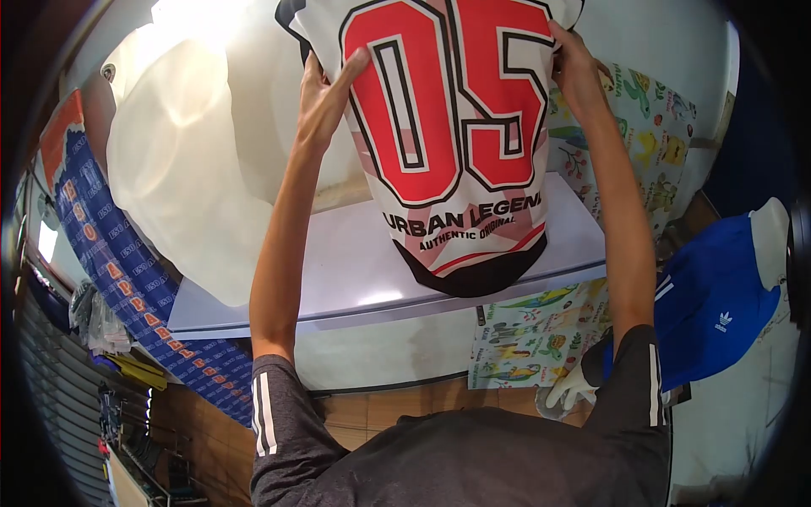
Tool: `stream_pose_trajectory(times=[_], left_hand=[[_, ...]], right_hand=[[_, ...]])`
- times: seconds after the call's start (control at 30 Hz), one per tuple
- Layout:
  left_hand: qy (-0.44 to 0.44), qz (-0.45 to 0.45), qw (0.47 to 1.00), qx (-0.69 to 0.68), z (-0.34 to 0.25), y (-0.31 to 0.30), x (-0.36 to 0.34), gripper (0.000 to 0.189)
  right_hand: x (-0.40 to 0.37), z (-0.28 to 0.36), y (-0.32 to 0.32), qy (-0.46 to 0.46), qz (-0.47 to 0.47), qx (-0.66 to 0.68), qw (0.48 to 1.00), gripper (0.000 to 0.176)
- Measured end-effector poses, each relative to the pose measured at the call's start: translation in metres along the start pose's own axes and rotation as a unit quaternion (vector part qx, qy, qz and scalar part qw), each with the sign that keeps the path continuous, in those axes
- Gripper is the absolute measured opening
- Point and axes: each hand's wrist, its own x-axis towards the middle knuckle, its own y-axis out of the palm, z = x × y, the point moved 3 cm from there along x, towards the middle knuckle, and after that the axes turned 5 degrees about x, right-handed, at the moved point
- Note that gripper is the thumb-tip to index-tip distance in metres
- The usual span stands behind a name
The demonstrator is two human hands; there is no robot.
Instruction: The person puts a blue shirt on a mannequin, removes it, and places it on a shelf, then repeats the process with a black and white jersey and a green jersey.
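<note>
Pale table (351,262), brown floor (363,411)

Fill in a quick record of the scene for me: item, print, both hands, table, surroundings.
Item: white shirt with a black lower edge
Print: red "05" outlined in black, "AUTHENTIC ORIGINAL" in small letters near the bottom
Left hand: grips one side of the shirt, thumb on the front
Right hand: grips the opposite side
Table: pale top, partly behind the shirt; contact unclear
Surroundings: lettered banner at left, blue shirt at right
</note>
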Motion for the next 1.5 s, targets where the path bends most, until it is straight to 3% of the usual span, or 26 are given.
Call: stream_pose_trajectory(times=[0.07, 0.1, 0.13, 0.2, 0.27, 0.33, 0.4, 0.47, 0.67, 0.87, 0.9, 0.97, 1.0, 1.03, 1.1, 1.2, 1.23, 1.33, 1.4, 1.47, 1.5], left_hand=[[0.016, 0.037, 0.999, -0.012, 0.014, 0.004, -0.012, 0.079], [0.012, 0.049, 0.998, -0.023, 0.024, 0.006, -0.025, 0.079], [0.01, 0.061, 0.998, -0.033, 0.032, 0.009, -0.04, 0.079], [-0.092, 0.12, 0.984, -0.095, 0.051, 0.019, -0.082, 0.078], [-0.011, 0.17, 0.983, 0.069, 0.06, 0.026, -0.12, 0.083], [-0.158, 0.276, 0.947, -0.04, 0.098, 0.04, -0.161, 0.088], [-0.085, 0.245, 0.965, 0.042, 0.103, 0.049, -0.181, 0.084], [-0.067, 0.221, 0.969, 0.086, 0.107, 0.049, -0.189, 0.082], [-0.135, 0.195, 0.97, 0.056, 0.112, 0.051, -0.191, 0.091], [-0.138, 0.205, 0.969, 0.023, 0.107, 0.053, -0.188, 0.089], [-0.152, 0.206, 0.967, -0.001, 0.102, 0.052, -0.186, 0.091], [-0.108, 0.179, 0.975, 0.079, 0.097, 0.045, -0.189, 0.092], [-0.086, 0.162, 0.976, 0.121, 0.094, 0.04, -0.192, 0.093], [-0.12, 0.146, 0.96, 0.208, 0.082, 0.033, -0.2, 0.098], [-0.172, 0.127, 0.966, 0.148, 0.058, 0.018, -0.216, 0.096], [-0.266, 0.137, 0.953, -0.052, 0.041, -0.006, -0.265, 0.087], [-0.301, 0.16, 0.929, -0.142, 0.035, -0.012, -0.287, 0.083], [-0.39, 0.243, 0.805, -0.375, 0.024, -0.02, -0.36, 0.074], [-0.466, 0.278, 0.754, -0.371, 0.034, -0.02, -0.417, 0.078], [-0.542, 0.241, 0.745, -0.307, 0.057, -0.022, -0.473, 0.07], [-0.572, 0.234, 0.759, -0.208, 0.066, -0.028, -0.504, 0.069]], right_hand=[[-0.019, -0.008, -0.003, -0.008, -0.018, -0.008, 1.0, 0.07], [-0.031, -0.011, -0.003, -0.007, 0.003, -0.009, 1.0, 0.082], [-0.049, -0.017, -0.003, 0.014, -0.005, -0.018, 1.0, 0.083], [-0.087, -0.032, -0.005, 0.05, -0.018, -0.036, 0.998, 0.084], [-0.132, -0.046, -0.006, 0.078, 0.02, -0.118, 0.99, 0.086], [-0.166, -0.094, -0.033, 0.075, 0.067, -0.215, 0.972, 0.084], [-0.198, -0.101, -0.029, 0.142, 0.042, -0.155, 0.977, 0.084], [-0.209, -0.104, -0.024, 0.167, 0.029, -0.13, 0.977, 0.084], [-0.204, -0.11, -0.027, 0.151, 0.048, -0.141, 0.977, 0.085], [-0.207, -0.111, -0.028, 0.178, 0.037, -0.127, 0.975, 0.086], [-0.209, -0.11, -0.028, 0.168, 0.031, -0.123, 0.978, 0.087], [-0.218, -0.118, -0.03, 0.059, -0.037, -0.154, 0.986, 0.084], [-0.226, -0.104, -0.022, 0.054, -0.085, -0.25, 0.963, 0.079], [-0.236, -0.084, -0.011, 0.047, -0.131, -0.341, 0.93, 0.073], [-0.263, -0.07, 0.01, -0.014, -0.192, -0.262, 0.946, 0.053], [-0.326, -0.072, 0.035, 0.016, -0.115, -0.19, 0.975, 0.027], [-0.348, -0.076, 0.049, 0.095, -0.054, -0.107, 0.988, 0.026], [-0.395, -0.094, 0.1, 0.28, 0.164, -0.116, 0.939, 0.024], [-0.434, -0.119, 0.122, 0.375, 0.269, -0.094, 0.882, 0.032], [-0.486, -0.165, 0.133, 0.42, 0.334, -0.083, 0.84, 0.041], [-0.507, -0.184, 0.132, 0.425, 0.399, -0.107, 0.805, 0.046]])
